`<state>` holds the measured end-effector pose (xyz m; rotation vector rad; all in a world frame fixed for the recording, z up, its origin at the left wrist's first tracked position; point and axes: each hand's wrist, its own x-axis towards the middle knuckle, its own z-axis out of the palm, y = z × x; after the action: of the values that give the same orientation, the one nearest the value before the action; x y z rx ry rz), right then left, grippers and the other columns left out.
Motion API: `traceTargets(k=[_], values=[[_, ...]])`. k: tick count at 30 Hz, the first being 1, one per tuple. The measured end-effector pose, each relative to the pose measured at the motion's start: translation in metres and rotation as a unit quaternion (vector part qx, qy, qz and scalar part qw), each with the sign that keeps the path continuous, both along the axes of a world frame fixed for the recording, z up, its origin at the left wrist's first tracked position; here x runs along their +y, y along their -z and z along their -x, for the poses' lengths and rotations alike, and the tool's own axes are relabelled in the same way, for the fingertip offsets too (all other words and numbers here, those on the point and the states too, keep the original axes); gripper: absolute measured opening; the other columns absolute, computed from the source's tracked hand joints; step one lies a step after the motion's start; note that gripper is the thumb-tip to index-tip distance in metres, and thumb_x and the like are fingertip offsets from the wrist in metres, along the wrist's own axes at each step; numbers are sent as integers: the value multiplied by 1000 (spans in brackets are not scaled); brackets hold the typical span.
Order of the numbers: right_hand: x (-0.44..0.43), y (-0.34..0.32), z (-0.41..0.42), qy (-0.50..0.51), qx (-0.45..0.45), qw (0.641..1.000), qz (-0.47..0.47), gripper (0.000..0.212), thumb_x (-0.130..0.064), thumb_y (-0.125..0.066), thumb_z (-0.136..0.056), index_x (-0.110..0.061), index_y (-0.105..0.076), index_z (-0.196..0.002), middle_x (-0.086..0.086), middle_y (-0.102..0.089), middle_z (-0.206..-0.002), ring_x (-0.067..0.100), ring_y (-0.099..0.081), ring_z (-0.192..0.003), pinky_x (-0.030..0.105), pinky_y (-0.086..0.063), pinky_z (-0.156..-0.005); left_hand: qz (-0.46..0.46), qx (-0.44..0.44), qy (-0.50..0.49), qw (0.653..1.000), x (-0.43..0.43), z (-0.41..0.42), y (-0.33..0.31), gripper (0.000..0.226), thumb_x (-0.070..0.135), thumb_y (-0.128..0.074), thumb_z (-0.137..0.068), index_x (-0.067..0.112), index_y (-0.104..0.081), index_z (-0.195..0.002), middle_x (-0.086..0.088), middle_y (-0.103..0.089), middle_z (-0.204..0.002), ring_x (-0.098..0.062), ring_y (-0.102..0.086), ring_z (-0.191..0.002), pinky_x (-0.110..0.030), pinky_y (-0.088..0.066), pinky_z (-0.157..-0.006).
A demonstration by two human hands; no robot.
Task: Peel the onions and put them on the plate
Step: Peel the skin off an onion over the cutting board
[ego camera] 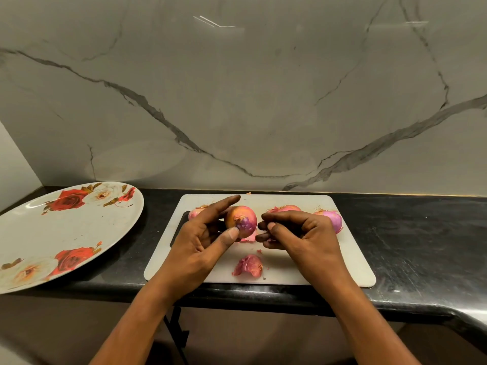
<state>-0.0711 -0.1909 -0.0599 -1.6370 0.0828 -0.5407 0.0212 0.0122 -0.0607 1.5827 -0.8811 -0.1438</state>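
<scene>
The left hand [203, 233] is gripping a half-peeled onion [243, 219], the right hand [297, 233] is curling, holding what I cannot tell, and the 9 o'clock plate [52, 233] is sitting empty.

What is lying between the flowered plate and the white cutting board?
Nothing: the head view shows only bare black counter between the plate and the cutting board.

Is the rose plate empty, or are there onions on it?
Empty. The plate shows only its painted roses. One onion is in the left hand; the other onions lie on the cutting board.
</scene>
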Motion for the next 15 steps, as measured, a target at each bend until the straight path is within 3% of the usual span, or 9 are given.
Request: traceTargets(k=[5,9,15], values=[[1,0,1,-1,-5,999,38,16,-11,-80,-89,-13,-82,-105,2,-82,-92,21,-81,-83,35,-66,-76,6,-4,-14,1000,-2,2,0,54,24,-71,-89,31,-59,-141,23,-64,-130,-12,-68,-124,-24,-58,-97],[4,-3,1,-16,14,998,62,15,-17,-72,-98,-19,-81,-109,0,-82,-94,19,-81,-84,40,-67,-78,7,-2,-28,1000,-3,0,1,53,23,-77,-86,29,-59,-136,18,-63,-128,-17,-70,-121,-30,-61,-95],[6,-8,3,-71,45,992,95,30,-17,-74,-97,-26,-73,-126,-16,-79,-101,3,-77,-94,17,-60,-75,-21,-24,-39,999,-6,1,1,51,29,-81,-82,36,-58,-126,22,-61,-121,-14,-72,-114,-29,-63,-89]])
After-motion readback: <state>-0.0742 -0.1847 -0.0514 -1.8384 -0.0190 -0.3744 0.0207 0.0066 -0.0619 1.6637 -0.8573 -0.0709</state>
